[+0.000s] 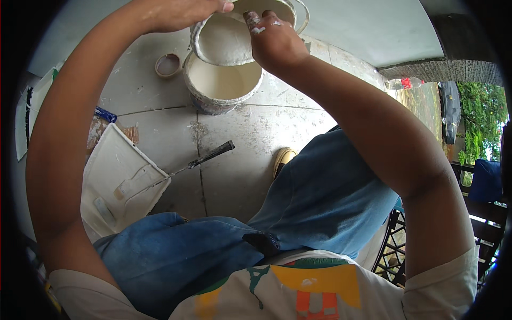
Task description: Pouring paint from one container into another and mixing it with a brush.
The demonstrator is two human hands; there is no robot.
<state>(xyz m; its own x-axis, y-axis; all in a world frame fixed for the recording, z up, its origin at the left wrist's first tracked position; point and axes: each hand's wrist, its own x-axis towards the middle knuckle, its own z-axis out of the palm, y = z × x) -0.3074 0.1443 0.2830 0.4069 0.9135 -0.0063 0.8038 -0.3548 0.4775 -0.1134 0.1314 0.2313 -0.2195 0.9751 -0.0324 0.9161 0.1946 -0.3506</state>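
Note:
A white paint bucket [224, 42], thickly coated around its rim, is tipped with its mouth toward me. It hangs over a second bucket [226, 82] of off-white paint standing on the floor. My left hand [213, 7] is closed on the upper bucket's left edge, though most of its fingers lie beyond the top of the view. At the right side of the rim, my right hand [280, 45] has its fingers bent over into the mouth. White paint smears its fingers. The wire handle [306, 18] loops out on the right.
A roll of tape [168, 65] lies left of the buckets. A white paint tray [114, 173] holds a roller frame whose black handle [213, 153] sticks out over the tiles. A plastic bottle [408, 83] lies by the right wall; a black crate [392, 248] is beside my right leg.

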